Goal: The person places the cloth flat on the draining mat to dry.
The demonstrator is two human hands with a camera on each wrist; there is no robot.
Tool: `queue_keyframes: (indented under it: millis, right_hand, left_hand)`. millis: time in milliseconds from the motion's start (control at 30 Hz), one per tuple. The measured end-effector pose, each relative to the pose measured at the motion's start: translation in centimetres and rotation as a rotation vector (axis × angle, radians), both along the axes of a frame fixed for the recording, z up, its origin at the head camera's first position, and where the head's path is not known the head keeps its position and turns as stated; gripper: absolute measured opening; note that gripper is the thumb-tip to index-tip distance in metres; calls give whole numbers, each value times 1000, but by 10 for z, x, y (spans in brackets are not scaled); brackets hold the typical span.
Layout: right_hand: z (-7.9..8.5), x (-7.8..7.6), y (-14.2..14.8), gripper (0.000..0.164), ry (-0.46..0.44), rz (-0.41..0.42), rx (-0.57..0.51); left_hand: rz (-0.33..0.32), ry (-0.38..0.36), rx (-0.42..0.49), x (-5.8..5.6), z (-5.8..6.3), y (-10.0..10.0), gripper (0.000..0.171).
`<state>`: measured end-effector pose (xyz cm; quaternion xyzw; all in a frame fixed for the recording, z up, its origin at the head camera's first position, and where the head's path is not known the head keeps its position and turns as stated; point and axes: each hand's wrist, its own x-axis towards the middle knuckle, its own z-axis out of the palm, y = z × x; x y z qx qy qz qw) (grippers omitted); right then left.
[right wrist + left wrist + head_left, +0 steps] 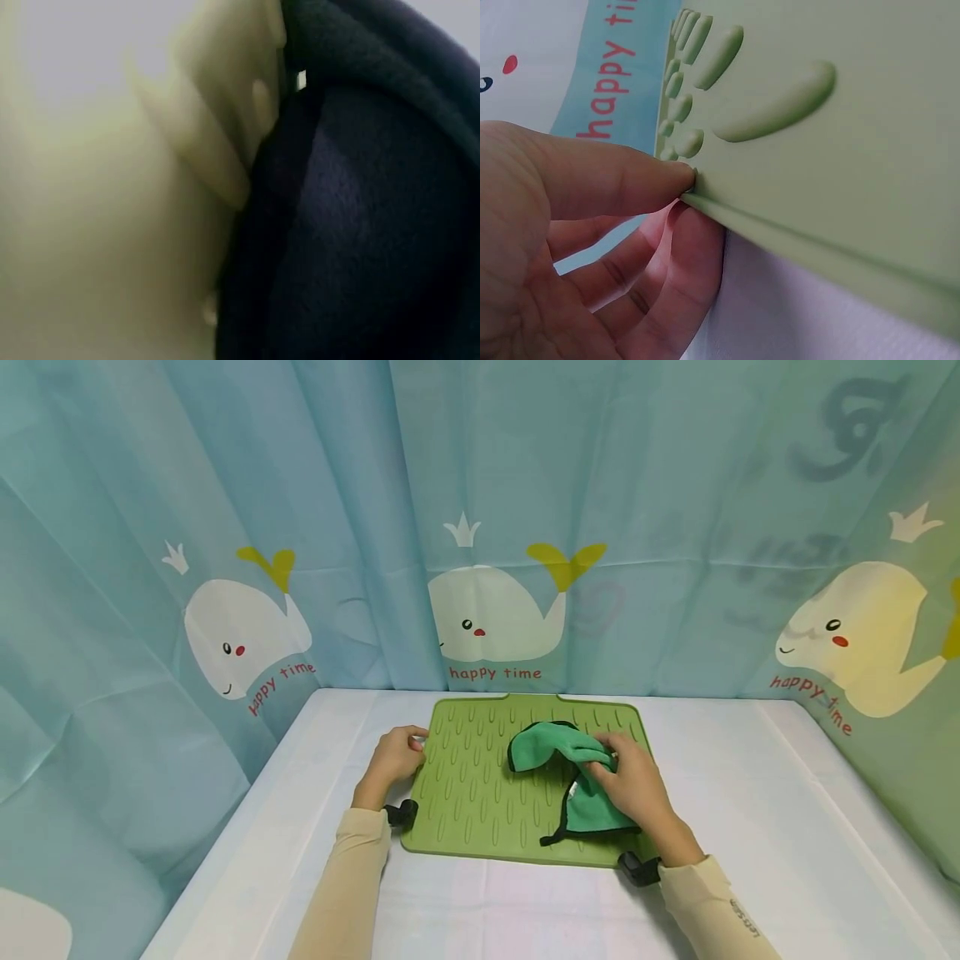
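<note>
A green ribbed drying mat [472, 777] lies on the white table. My left hand [396, 755] pinches the mat's left edge between thumb and fingers, as the left wrist view shows with the thumb [622, 176] on top and the index finger beneath. Over the right half of the mat, my right hand [633, 781] grips a green cloth [543, 745] with black trim and a small loop at one corner. Part of the cloth is bunched in the fingers; the rest drapes onto the mat. In the right wrist view the cloth [360, 225] looks dark and hides the fingers.
Black wrist mounts [637, 868] sit near each cuff, close to the mat's front corners. White table surface [750, 793] surrounds the mat. Behind the table hangs a blue curtain [660, 510] with printed whales, and it also runs along both sides.
</note>
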<state>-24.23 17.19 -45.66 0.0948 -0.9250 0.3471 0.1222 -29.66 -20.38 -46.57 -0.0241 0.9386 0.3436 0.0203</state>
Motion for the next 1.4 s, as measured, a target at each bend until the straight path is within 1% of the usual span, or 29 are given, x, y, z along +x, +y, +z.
queue_keyframes:
  millis: [200, 500, 633, 767, 833, 900, 1033, 1133, 1267, 1333, 1400]
  right_hand:
    - [0, -1, 3, 42, -84, 7, 62]
    - [-1, -2, 6, 44, -155, 26, 53]
    - [3, -2, 9, 48, -195, 75, 45]
    - [14, -1, 19, 52, -228, 155, 8]
    - [20, 0, 25, 53, -229, 182, -18]
    - [25, 0, 33, 53, -216, 185, -33]
    - [33, -1, 49, 48, -188, 159, -27]
    - [34, -2, 60, 44, -191, 136, -6]
    - [31, -3, 70, 38, -201, 141, 28]
    - [27, -5, 73, 34, -210, 166, 37]
    - [22, -6, 74, 31, -231, 199, 40]
  left_hand:
    - [-3, 0, -1, 0, 1, 0, 46]
    - [-13, -8, 12, 2, 1, 1, 45]
    - [-37, 2, -8, 4, 6, 5, 44]
    - [-78, 56, -24, 8, 18, 14, 40]
    - [-116, 97, -8, 11, 27, 22, 34]
    - [-173, 150, 17, 14, 35, 31, 26]
    - [-303, 242, 83, 22, 50, 55, 9]
    - [-388, 278, 95, 31, 57, 76, 5]
    - [-506, 275, 70, 43, 58, 103, 7]
    - [-562, 264, 46, 48, 55, 115, 8]
    - [-614, 255, 18, 52, 50, 126, 7]
